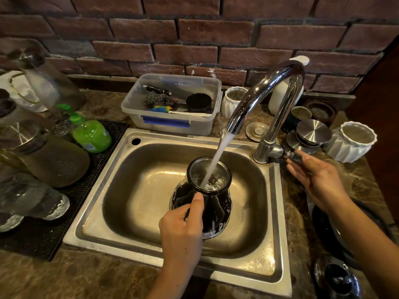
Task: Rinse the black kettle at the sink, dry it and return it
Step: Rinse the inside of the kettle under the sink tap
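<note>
- two jobs at once: left hand (182,225) grips the black kettle (218,209) by its handle, at 6 o'clock in the sink (97,190).
- right hand (317,180), fingers loosely straight, touches the tap lever (294,156) at 3 o'clock.
- rinsing now; next, likely: swirl and tip out.

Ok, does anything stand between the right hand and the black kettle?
Nothing visible does. The right hand rests at the tap lever; only open sink basin separates it from the kettle, held by the left hand.
</note>
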`<state>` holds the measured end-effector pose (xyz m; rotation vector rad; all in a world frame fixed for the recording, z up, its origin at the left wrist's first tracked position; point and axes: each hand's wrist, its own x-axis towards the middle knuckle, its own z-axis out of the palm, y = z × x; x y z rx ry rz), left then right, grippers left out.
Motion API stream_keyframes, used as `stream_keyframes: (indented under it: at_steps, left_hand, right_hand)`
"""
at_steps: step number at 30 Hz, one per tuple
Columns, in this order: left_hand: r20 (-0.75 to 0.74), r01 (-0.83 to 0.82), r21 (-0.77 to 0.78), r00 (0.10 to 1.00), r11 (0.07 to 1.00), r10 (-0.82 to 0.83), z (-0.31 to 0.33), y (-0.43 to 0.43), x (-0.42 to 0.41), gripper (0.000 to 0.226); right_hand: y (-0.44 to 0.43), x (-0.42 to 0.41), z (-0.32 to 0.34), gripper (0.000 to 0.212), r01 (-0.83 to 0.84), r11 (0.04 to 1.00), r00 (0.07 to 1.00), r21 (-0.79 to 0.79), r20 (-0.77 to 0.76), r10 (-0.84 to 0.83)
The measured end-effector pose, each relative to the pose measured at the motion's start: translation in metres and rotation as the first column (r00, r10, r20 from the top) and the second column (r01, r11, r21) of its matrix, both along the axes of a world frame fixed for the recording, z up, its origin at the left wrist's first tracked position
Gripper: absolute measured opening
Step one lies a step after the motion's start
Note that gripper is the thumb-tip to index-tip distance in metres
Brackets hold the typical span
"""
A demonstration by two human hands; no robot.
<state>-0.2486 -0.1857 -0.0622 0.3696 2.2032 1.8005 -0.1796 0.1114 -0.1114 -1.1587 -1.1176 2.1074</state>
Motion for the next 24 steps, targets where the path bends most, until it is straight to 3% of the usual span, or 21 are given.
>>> stream_keyframes:
  at_steps: [15, 24]
  left_hand:
    - [0.016, 0.004, -0.009, 1.0, 1.0, -0.003, -0.002, 0.002, 0.002, 0.068]
    - [0.006, -0.014, -0.011, 1.0, 1.0, 0.014, -0.013, 0.002, 0.002, 0.065]
  right_hand:
    - [-0.003, 0.0, 0.001, 0.037, 0.002, 1.0, 1.0, 0.008, 0.0, -0.002]
    - [-0.011, -0.009, -0.014, 0.042, 0.008, 0.959, 0.986, 0.283, 0.156, -0.054]
